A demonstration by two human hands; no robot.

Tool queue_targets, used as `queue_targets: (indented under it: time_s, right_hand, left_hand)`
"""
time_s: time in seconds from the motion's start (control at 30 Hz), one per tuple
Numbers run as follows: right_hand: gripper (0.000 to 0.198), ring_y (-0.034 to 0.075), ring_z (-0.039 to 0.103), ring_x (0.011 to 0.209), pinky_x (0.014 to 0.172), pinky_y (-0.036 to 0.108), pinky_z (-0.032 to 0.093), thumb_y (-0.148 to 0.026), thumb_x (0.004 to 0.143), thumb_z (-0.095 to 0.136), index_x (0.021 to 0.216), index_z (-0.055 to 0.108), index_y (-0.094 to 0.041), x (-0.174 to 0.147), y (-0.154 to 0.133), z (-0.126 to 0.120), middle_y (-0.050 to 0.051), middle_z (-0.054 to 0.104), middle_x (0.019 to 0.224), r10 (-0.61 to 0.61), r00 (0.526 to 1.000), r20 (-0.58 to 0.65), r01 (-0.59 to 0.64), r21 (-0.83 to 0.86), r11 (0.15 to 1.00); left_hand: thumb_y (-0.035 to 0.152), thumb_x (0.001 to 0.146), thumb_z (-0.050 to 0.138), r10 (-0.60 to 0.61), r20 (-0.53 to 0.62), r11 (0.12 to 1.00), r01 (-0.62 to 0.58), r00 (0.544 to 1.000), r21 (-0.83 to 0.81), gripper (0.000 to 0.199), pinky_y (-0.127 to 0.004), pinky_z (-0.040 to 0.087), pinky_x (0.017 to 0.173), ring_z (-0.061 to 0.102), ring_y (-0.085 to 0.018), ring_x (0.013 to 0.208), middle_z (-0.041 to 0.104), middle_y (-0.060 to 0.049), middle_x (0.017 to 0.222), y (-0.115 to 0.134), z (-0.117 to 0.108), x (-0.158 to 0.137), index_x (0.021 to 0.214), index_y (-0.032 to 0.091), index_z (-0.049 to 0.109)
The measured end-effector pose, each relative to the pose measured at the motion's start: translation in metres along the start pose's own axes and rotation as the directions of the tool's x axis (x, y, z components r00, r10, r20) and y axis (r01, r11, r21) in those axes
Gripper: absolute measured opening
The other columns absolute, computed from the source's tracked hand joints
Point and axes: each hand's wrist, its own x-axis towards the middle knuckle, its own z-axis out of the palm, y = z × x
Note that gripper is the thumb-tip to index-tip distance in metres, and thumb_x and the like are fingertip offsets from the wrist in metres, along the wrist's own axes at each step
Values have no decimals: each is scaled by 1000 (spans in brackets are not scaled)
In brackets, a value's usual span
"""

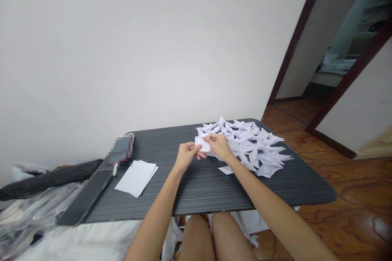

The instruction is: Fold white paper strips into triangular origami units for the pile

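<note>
Between my two hands, above the middle of the dark table (171,187), is a small folded piece of white paper (201,142). My left hand (187,154) pinches its left side, thumb on the front and fingers behind. The right side is gripped by my right hand (218,145), with the thumb and index finger at its edge. Just beyond and right of my right hand spreads a pile of folded white paper boats (269,158), several of them overlapping. Left of my left hand lies a small stack of flat white paper sheets (136,177).
A phone (87,196) rests along the table's left edge, near a partly blurred-out device (121,151). Clear plastic bags and a black roll (52,179) lie left of the table. A white wall (153,49) stands behind, and a doorway opens at right. My knees are under the front edge.
</note>
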Motion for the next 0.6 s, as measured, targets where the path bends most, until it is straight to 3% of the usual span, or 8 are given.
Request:
queue_targets:
  time_s: [0.17, 0.3, 0.37, 0.47, 0.6]
  right_hand:
    - [25, 6, 33, 27, 29, 19, 21, -36, 68, 53, 58, 56, -13, 2, 2, -2, -5, 43, 35, -3, 997, -78, 0, -29, 1000]
    - [26, 6, 33, 24, 27, 18, 18, -37, 67, 53, 57, 52, -14, 4, 1, -5, -6, 41, 35, 40, 991, -131, -38, 23, 999]
    - [25, 6, 34, 24, 26, 18, 18, -37, 67, 53, 56, 50, -14, 2, -1, -2, -6, 42, 35, 44, 998, -36, -43, 36, 998]
    - [24, 6, 35, 23, 26, 17, 19, -36, 68, 53, 56, 48, -15, -3, -1, 6, -5, 44, 35, 35, 989, 142, -40, 33, 999]
    - [23, 6, 36, 22, 26, 15, 19, -35, 70, 51, 59, 48, -15, -6, -1, 10, -6, 44, 34, 26, 978, 209, -34, 36, 999]
  left_hand:
    - [38, 69, 56, -50, -10, 999, 50, 999, -7, 30, -20, 40, 39, 60, -16, 45, 64, -9, 55, 0, -2, 0, 64, 9, 52]
    - [44, 74, 46, 26, -187, 997, -11, 982, 82, 35, -16, 31, 30, 55, -13, 35, 59, -4, 44, -2, -5, 1, 61, 12, 48]
    - [46, 75, 43, 99, -231, 988, -67, 968, 142, 36, -16, 31, 30, 56, -12, 37, 58, -2, 44, -3, -6, 2, 65, 12, 49]
    - [47, 77, 40, 138, -166, 974, -104, 976, 200, 36, -17, 32, 30, 54, -11, 34, 56, 1, 43, -7, -4, 2, 71, 13, 50]
    - [45, 81, 32, 143, -175, 959, -93, 974, 267, 39, -17, 26, 25, 44, -9, 24, 53, 2, 41, -9, -1, -1, 83, 11, 51]
